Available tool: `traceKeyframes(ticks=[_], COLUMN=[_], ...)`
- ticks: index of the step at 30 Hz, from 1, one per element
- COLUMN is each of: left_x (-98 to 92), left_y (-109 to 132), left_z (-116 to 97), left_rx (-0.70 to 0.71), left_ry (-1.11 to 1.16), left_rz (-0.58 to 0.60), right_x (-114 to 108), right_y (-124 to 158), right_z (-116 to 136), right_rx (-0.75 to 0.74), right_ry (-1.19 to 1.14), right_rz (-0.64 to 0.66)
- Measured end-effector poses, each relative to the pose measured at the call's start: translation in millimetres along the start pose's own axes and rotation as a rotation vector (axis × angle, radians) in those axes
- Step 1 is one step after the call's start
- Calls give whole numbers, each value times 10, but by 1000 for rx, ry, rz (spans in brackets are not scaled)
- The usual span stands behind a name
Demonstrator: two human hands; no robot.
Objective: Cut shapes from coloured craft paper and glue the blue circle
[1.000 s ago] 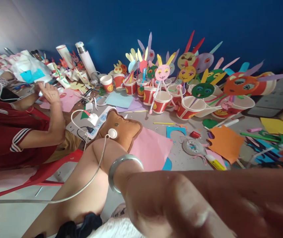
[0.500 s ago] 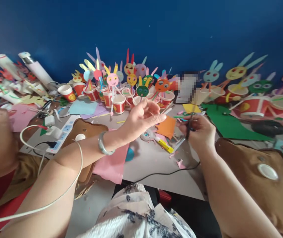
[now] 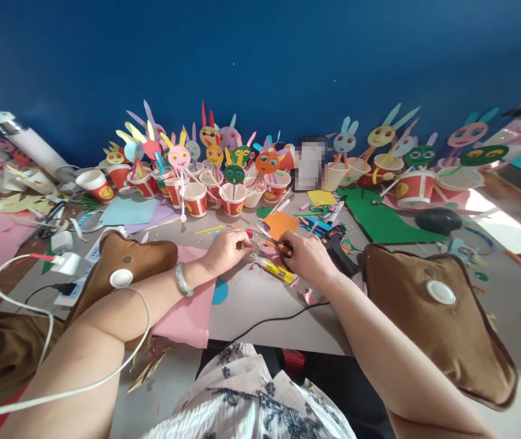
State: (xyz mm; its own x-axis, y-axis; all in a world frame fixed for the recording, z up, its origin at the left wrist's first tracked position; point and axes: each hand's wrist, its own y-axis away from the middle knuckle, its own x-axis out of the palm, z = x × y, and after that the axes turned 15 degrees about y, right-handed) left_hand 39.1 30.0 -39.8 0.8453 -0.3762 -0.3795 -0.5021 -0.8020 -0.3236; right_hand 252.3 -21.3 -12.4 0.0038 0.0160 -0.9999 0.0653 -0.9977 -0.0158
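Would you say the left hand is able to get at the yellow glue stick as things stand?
Probably yes: the yellow glue stick lies uncovered on the table, close beside the left hand.

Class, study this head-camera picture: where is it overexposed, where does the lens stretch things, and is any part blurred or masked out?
Head view: daylight blows out the table at far right; the wide lens stretches the brown pouch near the right edge; a pixelated block masks something among the paper-cup rabbits; the left hand and right hand at centre are sharp.
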Motion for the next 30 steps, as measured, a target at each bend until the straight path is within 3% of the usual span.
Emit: traceKeyframes(ticks=[10,18,21,26,28,30], left_x=[-81,-80,-90,-37,-25,-56], left_y=[-45,-34,4,128,145,120], left_z=[40,81,30,-49,-62,-77], left_rx=[166,100,154,286,283,268], left_ry=[-78,-130,-147,-287,-321,-321], left_rz=[37,30,151,572,626,564], right_x=[115,104,33,-49,-46,-32], right_y=[-9,-120,-136,-118,-114,-114], right_z=[25,-264,-388,-432,-411,-387], right_rx=[26,133,228,288,289,278], right_ry=[-161,-441,-740,-987,-980,-957], right_rz=[-13,-139,-271,-378,-384,-373])
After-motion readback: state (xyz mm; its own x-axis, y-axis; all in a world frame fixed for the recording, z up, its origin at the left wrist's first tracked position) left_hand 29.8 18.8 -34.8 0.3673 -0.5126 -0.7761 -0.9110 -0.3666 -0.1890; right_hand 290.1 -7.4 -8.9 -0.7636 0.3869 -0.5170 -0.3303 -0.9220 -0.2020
